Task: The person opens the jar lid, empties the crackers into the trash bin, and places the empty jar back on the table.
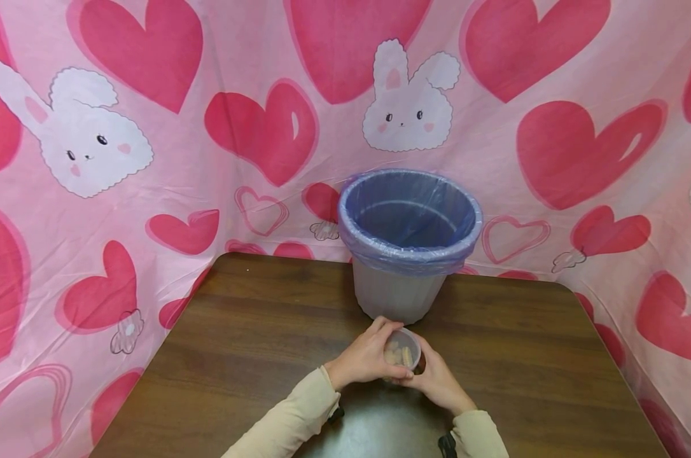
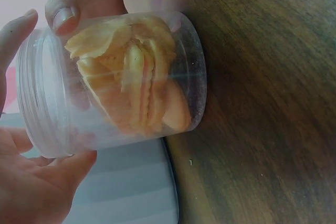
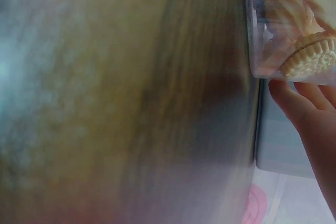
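Note:
A clear plastic jar (image 1: 401,350) with a ridged top (image 2: 39,93) is held between both hands at the middle of the table. Inside it lie several golden biscuits (image 2: 139,72), among them a round one with a patterned face (image 3: 312,59). My left hand (image 1: 364,356) grips around the top, thumb on the near side and fingers over the far side. From the right, my right hand (image 1: 439,381) holds the jar's side. Whether a separate lid sits on the top, and whether the base touches the table, I cannot tell.
Just beyond the jar stands a light grey bin (image 1: 399,292) lined with a bluish plastic bag (image 1: 408,254). The dark wooden table (image 1: 254,331) reaches out on both sides. Pink cloth (image 1: 334,152) with hearts and rabbits hangs around its back and sides.

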A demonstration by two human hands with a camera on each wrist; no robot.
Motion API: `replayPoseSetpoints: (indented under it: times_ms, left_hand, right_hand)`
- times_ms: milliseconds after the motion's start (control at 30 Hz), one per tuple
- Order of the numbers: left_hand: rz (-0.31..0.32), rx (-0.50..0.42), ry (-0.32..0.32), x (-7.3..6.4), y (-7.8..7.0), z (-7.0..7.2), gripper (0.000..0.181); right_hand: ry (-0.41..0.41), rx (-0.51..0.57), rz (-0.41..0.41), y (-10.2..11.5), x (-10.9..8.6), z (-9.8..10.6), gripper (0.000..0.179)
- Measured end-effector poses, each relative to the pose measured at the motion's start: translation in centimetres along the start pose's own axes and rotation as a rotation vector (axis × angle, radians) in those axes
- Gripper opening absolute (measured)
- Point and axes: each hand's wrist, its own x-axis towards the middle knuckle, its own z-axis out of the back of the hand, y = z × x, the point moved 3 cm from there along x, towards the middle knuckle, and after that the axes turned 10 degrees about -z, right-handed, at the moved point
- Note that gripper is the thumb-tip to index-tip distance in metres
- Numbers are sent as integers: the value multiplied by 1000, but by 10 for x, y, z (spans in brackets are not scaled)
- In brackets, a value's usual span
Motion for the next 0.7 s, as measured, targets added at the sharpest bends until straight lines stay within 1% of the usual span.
replayPoseSetpoints:
  times_ms: [300, 467, 533, 700]
  left_hand:
    - [41, 0, 11, 0, -1, -1, 87]
    - [53, 9, 2, 0, -1, -2, 87]
    - [53, 12, -4, 0, -2, -3, 87]
    - [43, 8, -16, -1, -2, -3, 88]
  right_hand:
    - [6, 7, 8, -1, 0, 0, 89]
    - [-3, -3, -6, 1, 0, 1, 89]
    - [-4, -1, 0, 0, 0, 0, 89]
    - [-17, 7, 20, -20, 8, -1, 89]
